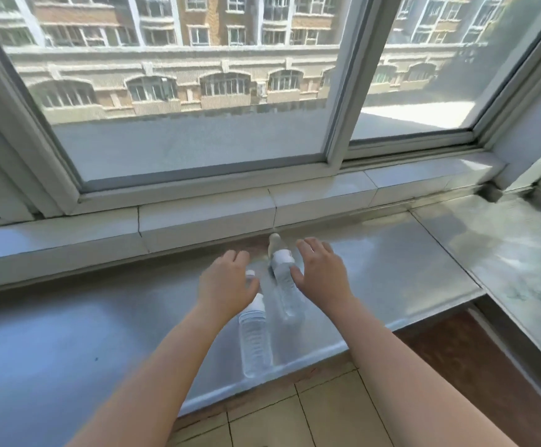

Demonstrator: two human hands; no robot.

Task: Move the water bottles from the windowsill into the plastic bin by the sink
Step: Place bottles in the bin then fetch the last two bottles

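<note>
Two clear water bottles with white caps and white label bands stand side by side on the metal-clad windowsill (69, 333). The nearer bottle (254, 337) is just right of my left hand (225, 282), whose palm hides part of its neck below the cap. The farther bottle (285, 285) stands just left of my right hand (322, 272), whose thumb touches or nearly touches its side. Both hands hover with fingers spread, holding nothing. The plastic bin and the sink are out of view.
A raised white tiled ledge (204, 217) runs along the window frame behind the bottles. A second metal surface (504, 253) adjoins on the right. Beige floor tiles (295, 417) lie below the sill's front edge.
</note>
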